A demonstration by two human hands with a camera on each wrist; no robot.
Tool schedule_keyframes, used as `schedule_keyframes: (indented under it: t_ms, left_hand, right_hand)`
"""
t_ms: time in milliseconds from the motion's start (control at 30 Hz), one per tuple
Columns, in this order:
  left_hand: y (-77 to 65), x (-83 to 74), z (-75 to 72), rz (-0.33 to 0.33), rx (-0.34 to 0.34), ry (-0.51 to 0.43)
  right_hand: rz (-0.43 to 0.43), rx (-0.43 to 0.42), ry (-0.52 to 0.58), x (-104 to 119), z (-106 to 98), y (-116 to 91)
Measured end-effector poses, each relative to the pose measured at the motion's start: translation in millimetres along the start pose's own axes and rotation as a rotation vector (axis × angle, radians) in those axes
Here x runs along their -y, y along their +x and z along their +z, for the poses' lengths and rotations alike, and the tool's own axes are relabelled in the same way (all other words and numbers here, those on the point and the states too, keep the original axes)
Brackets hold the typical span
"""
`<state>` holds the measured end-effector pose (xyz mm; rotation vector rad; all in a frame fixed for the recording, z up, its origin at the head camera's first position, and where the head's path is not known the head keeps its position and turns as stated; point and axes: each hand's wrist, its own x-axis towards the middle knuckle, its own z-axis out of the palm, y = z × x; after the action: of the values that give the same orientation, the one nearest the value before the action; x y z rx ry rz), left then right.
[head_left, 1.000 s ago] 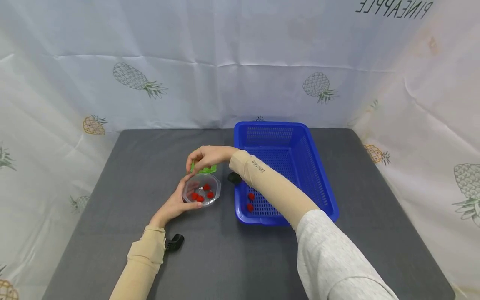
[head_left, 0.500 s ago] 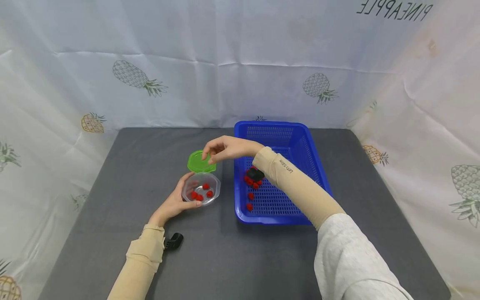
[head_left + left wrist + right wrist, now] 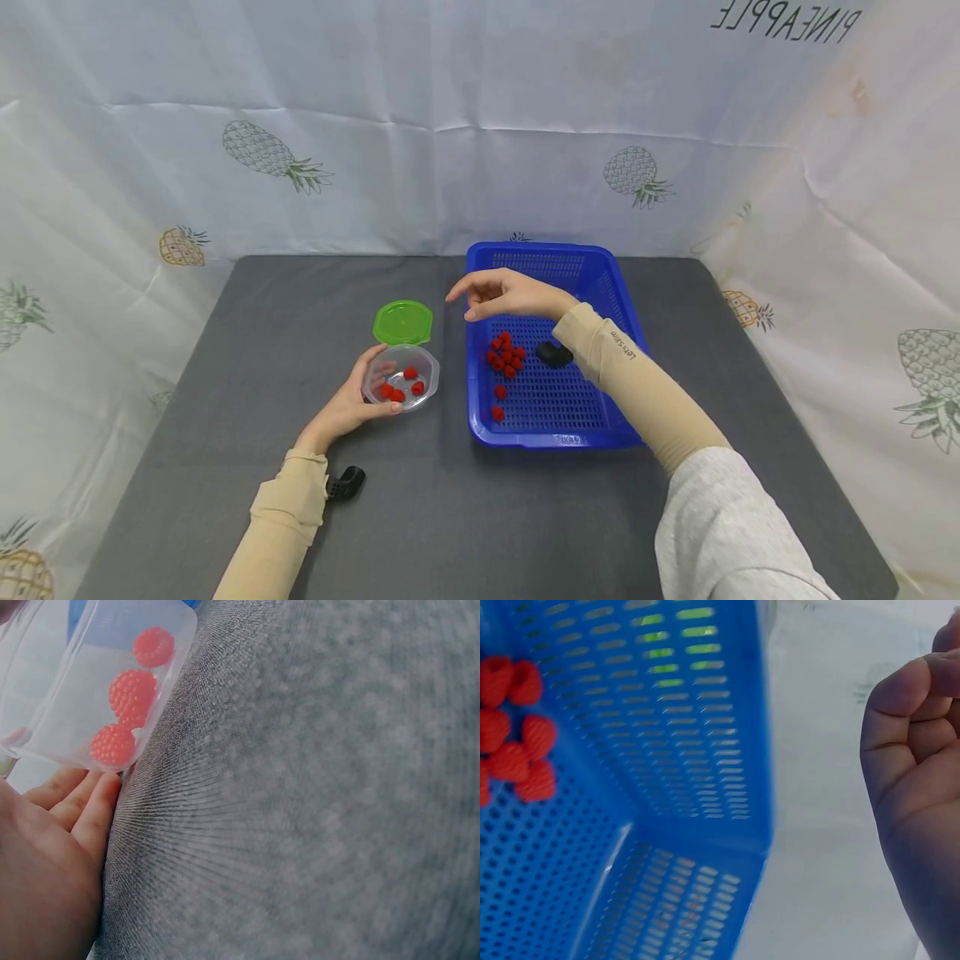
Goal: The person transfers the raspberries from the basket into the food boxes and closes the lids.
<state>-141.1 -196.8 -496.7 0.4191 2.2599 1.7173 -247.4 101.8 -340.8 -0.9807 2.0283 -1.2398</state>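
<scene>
We see the left hand [image 3: 351, 407] gripping one clear container [image 3: 433, 367], its fingers along the far-left side and its thumb along the near side. The right hand [image 3: 517, 296] hangs above the far-left rim of the basket, its fingers loosely curled around nothing that we can see, and its tips reach out past the edge. Inside the container we count four red raspberries [image 3: 410, 372]. Just beyond it one green lid [image 3: 403, 322] lies flat on the worktop [image 3: 420, 517] (whether lid and container touch, we cannot tell).

To the right stands one blue basket [image 3: 555, 408] with slotted walls. On its floor, towards the left, we find a cluster of raspberries [image 3: 507, 356] packed too tightly for a sure count, and nearer to us two single raspberries [image 3: 501, 392], apart from the cluster. We note two black wrist devices, one [image 3: 347, 483] at each forearm. Behind everything hangs white cloth [image 3: 450, 192] printed with pineapples, with one word of mirrored lettering at upper right.
</scene>
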Motion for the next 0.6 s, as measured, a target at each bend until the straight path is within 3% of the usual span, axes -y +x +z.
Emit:
schedule_keyframes:
  t_ms: [367,600]
  left_hand:
    - [1.3,-1.7,-1.4,-0.007,0.007,0.006]
    - [1.6,0.2,-0.8,-0.007,0.003,0.001]
  right_hand:
    - [0.077,-0.093,0.067,-26,-8,-20]
    - [0.156,-0.154,0.097,-54,-15,-24]
